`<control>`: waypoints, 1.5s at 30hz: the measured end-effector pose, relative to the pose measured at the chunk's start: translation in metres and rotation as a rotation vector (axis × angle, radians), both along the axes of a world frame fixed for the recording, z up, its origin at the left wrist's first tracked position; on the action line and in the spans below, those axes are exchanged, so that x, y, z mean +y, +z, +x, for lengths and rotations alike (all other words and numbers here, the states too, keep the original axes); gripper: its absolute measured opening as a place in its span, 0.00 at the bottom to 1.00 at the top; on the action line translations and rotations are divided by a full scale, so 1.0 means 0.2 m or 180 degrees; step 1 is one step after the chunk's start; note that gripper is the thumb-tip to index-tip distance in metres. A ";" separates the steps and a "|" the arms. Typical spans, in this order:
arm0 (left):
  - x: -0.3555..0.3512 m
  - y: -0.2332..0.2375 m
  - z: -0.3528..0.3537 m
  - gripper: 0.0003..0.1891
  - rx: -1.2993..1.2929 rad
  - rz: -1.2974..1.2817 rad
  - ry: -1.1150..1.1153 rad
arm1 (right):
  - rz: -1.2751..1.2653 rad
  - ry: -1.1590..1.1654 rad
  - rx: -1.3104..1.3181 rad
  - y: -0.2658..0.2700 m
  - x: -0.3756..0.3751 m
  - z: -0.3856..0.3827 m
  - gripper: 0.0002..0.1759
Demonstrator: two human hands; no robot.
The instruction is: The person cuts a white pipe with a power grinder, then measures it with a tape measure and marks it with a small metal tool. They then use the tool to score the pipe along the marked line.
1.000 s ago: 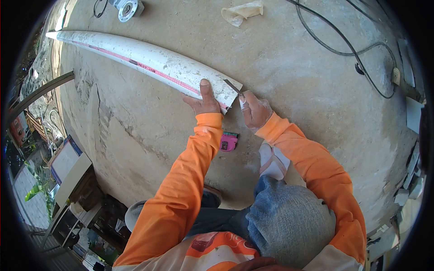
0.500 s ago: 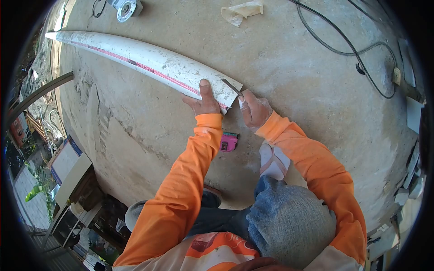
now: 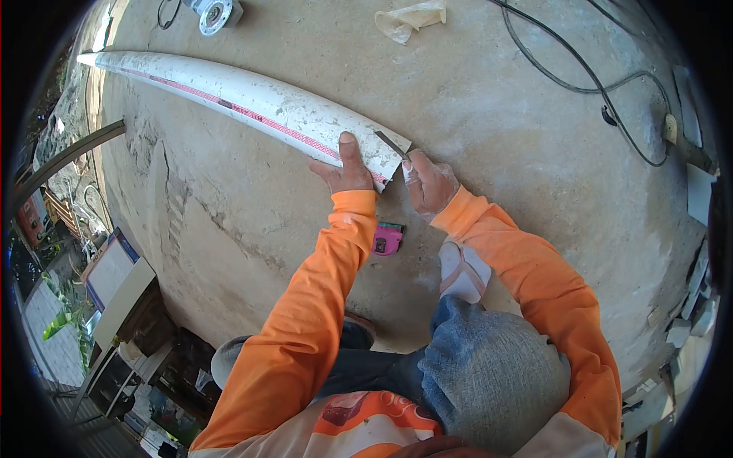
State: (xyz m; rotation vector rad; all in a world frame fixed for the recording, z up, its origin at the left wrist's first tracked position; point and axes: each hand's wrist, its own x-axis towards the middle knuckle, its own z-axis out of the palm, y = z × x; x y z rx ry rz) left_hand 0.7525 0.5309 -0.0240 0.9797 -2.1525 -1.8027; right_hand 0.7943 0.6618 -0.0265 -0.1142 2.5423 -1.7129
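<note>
Bright, even daylight, with only soft shadows. The concrete floor [image 3: 496, 114] beyond the fingers [image 3: 347, 149] is pale and slightly washed out. Strong fisheye bend with a black vignette at the corners. Sharp near the fingers; far left of them it is shaded, darker and softer.

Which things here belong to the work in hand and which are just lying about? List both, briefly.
In hand: white pipe, held by the left hand; thin blade, in the grip of the right hand, at the pipe's end.

Lying about: pink object below the hands; crumpled rag; black cable; metal fitting.
</note>
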 end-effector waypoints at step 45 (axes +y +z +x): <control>-0.01 -0.04 0.01 0.45 0.0128 -0.0134 0.0033 | 0.0080 0.0234 -0.0209 -0.12 0.12 0.19 0.08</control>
